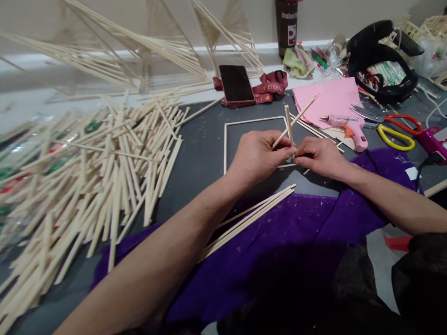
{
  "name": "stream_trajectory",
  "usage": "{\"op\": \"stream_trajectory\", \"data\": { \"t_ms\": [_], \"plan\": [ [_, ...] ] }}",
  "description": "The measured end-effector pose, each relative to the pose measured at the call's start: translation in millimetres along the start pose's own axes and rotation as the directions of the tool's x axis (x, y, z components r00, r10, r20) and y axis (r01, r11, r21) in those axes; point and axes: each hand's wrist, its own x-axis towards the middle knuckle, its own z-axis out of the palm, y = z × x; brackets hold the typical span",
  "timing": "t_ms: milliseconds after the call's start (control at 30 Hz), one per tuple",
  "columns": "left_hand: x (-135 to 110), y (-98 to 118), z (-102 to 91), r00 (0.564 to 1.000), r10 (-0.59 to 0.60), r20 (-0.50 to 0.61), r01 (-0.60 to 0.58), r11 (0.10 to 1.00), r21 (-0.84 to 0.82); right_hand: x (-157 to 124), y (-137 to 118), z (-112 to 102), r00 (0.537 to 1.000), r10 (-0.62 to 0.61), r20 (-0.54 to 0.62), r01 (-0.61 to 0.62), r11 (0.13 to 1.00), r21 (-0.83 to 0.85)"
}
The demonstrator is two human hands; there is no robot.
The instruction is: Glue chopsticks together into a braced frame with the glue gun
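Note:
My left hand [256, 151] is closed around thin wooden sticks. One slanted stick [302, 115] rises from its grip toward the upper right, crossing a nearly upright stick [287, 118] at my fingertips. My right hand [319, 156] pinches close to the foot of the upright stick, its fingertips almost meeting those of the left; what lies between them is hidden. Beneath both hands, a four-sided frame of sticks [254, 120] lies on the grey tabletop [202, 139], its right corner partly covered.
A large pile of sticks [115, 163] spreads leftward. Several sticks [251, 221] rest on purple cloth [279, 242] before me. A pink glue gun [349, 128], scissors [394, 135], pink paper [324, 100] and loose sticks lie right. A phone [237, 83] and bottle [287, 28] are behind.

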Motion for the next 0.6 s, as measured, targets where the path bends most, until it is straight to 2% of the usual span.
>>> {"op": "stream_trajectory", "data": {
  "t_ms": [100, 200, 600],
  "plan": [
    [-0.2, -0.3, 1.6, 1.0, 0.02, -0.01, -0.019, 1.0, 0.015, -1.2, -3.5, -2.5, 0.998, 0.03, 0.047, -0.024, 0.993, -0.115],
    [0.5, -0.9, 3.2, 0.998, 0.053, -0.014, -0.053, 0.998, 0.026, -1.7, -5.9, -3.1, 0.997, 0.048, 0.053, -0.039, 0.988, -0.149],
    [0.6, 3.4, 3.3, 0.998, 0.069, -0.006, -0.068, 0.996, 0.053, 3.1, 1.0, -9.4, 0.991, 0.016, 0.131, -0.012, 0.999, -0.037]
  ]
}}
